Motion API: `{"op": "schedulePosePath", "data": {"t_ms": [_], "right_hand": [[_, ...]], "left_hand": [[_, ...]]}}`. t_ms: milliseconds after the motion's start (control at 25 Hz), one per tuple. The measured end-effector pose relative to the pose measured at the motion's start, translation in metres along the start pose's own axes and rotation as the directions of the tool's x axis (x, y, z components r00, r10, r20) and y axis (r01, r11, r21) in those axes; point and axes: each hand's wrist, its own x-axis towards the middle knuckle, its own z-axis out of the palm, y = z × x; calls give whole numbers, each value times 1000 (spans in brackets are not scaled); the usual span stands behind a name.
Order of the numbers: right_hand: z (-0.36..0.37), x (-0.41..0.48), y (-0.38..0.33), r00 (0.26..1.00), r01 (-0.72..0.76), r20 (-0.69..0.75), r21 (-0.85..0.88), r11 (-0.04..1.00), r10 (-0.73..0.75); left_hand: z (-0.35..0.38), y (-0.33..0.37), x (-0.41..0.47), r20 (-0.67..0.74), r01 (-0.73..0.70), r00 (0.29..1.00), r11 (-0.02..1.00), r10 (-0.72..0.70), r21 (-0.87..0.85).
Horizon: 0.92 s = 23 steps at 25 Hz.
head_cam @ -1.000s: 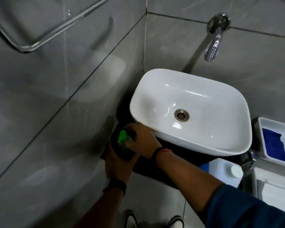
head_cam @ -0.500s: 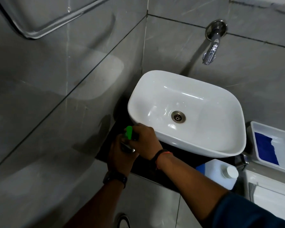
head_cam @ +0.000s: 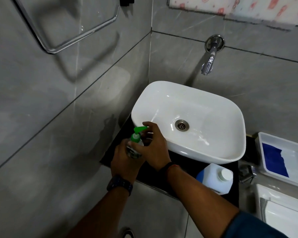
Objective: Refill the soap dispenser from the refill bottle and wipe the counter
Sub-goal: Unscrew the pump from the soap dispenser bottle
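While our left hand wraps around the body of the soap dispenser, we keep it upright at the left corner of the dark table, just beside the white basin. Our left grip is pressed together around the clear bottle. Our right hand pinches the green pump head with its fingertips, so that grip is also closed on the dispenser.

We judge the bottle to be light and of thin plastic, which can give way if we squeeze hard, and it may be slippery from soap. It is better to hold low on the body with one hand and turn at the green collar, not at the thin spout.

The refill bottle stands capped at the table's front edge, near our right forearm. It looks bigger and probably heavier. A blue cloth lies in a white tray at the right.
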Motion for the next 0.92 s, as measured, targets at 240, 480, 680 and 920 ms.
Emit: {"op": "schedulePosePath", "data": {"t_ms": [240, 480, 680, 920], "right_hand": [[-6, -9, -2, 1000, -11, -7, 60, 998, 11], [-8, -11, -7, 1000, 0, -10, 31, 1000, 0], [-8, -6, -10, 999, -7, -32, 6, 1000, 7], [-2, -2, -9, 998, -5, -62, -17, 1000, 4]], "left_hand": [[0, 2, -7, -4, 13, 1000, 999, -13, -31], [3, 6, -14, -39, -51, 998, 998, 50, -30], [-2, 7, -5, -51, -29, 998, 996, 25, -81], [-1, 5, 0, -67, -40, 997, 997, 35, -66]]}}
